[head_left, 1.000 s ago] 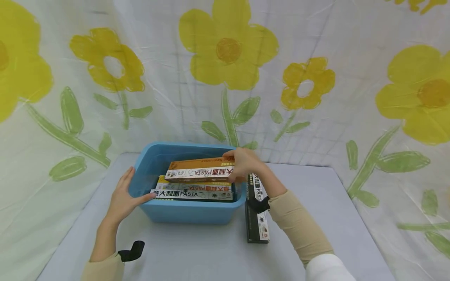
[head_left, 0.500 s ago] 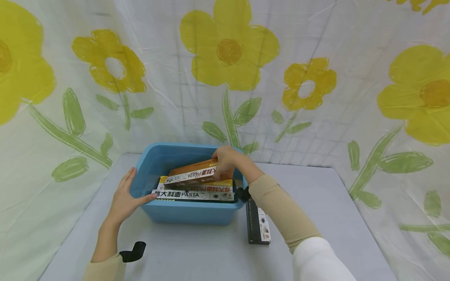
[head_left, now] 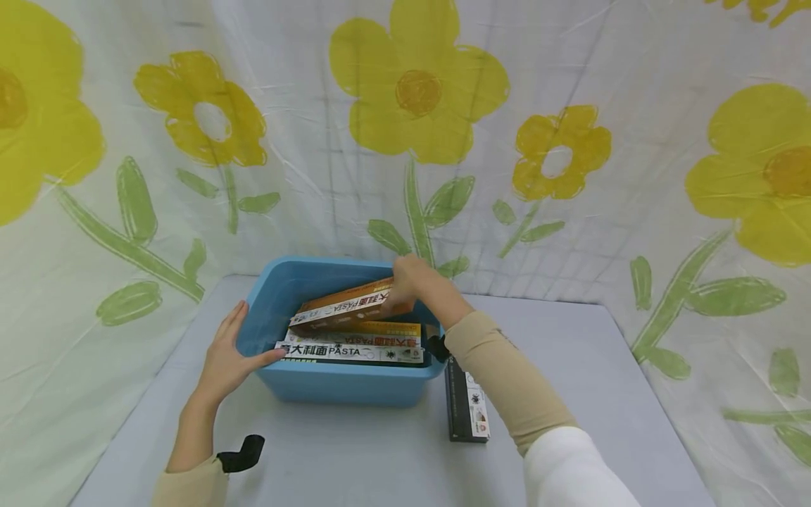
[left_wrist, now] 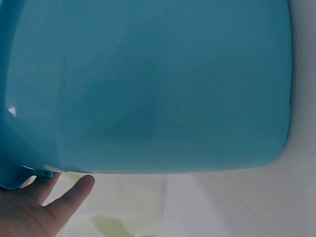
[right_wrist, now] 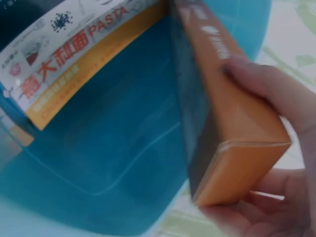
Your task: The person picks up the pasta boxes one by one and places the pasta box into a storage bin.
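My right hand (head_left: 413, 278) grips the right end of an orange pasta box (head_left: 345, 308), inside the blue bin (head_left: 342, 386). That box tilts, its left end lower, above a yellow-edged pasta box (head_left: 389, 329) and a black-and-white pasta box (head_left: 345, 351) lying along the bin's front. In the right wrist view, thumb and fingers wrap around the orange box (right_wrist: 232, 108) near its end. My left hand (head_left: 224, 362) rests at the bin's left front corner, fingers spread along the left rim and thumb on the front rim. The left wrist view shows mostly the bin's blue wall (left_wrist: 163, 89).
Another black pasta box (head_left: 467, 408) lies on the pale table (head_left: 342, 458) just right of the bin, partly hidden by my right forearm. A white curtain (head_left: 304, 197) with yellow flowers hangs behind the table.
My right hand has moved left and slightly back with the orange box, which has gone from nearly level to tilted. The left hand stays on the rim.
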Demonstrator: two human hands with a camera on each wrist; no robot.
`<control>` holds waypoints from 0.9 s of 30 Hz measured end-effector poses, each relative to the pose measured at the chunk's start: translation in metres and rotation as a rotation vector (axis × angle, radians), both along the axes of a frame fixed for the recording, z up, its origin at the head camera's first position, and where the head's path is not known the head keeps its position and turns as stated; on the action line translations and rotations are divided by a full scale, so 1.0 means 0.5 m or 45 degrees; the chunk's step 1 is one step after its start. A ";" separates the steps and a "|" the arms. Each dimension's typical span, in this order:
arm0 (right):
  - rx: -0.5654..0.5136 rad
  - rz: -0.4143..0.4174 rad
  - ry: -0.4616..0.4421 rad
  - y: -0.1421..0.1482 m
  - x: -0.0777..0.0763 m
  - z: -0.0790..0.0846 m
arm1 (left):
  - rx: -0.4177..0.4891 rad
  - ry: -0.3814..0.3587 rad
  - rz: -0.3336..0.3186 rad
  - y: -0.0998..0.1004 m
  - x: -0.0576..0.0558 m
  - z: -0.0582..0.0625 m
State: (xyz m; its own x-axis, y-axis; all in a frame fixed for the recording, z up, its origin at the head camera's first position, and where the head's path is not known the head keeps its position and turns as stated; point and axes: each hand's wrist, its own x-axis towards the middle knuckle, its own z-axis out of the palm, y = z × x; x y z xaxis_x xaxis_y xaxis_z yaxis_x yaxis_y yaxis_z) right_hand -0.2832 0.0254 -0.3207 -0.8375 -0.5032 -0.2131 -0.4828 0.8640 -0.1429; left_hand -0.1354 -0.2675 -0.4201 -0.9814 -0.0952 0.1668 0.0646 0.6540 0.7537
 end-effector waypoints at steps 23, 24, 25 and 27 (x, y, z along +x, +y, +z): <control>-0.421 0.079 -0.056 0.020 0.001 -0.005 | -0.020 -0.002 0.024 -0.002 0.003 -0.001; -0.429 0.067 -0.053 0.022 0.000 -0.006 | -0.017 -0.001 0.021 -0.002 0.003 -0.002; -0.423 0.059 -0.044 0.024 -0.001 -0.006 | -0.012 -0.001 0.017 -0.001 0.002 -0.002; -0.407 0.047 -0.037 0.027 -0.001 -0.004 | -0.007 -0.001 0.012 0.000 0.002 -0.002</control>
State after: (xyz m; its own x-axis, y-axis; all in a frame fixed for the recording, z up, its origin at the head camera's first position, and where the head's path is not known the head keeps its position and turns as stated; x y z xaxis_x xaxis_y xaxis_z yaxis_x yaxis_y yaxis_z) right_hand -0.2835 0.0388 -0.3228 -0.8135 -0.5782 -0.0629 -0.5044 0.7553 -0.4185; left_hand -0.1344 -0.2675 -0.4212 -0.9806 -0.1034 0.1667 0.0581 0.6587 0.7502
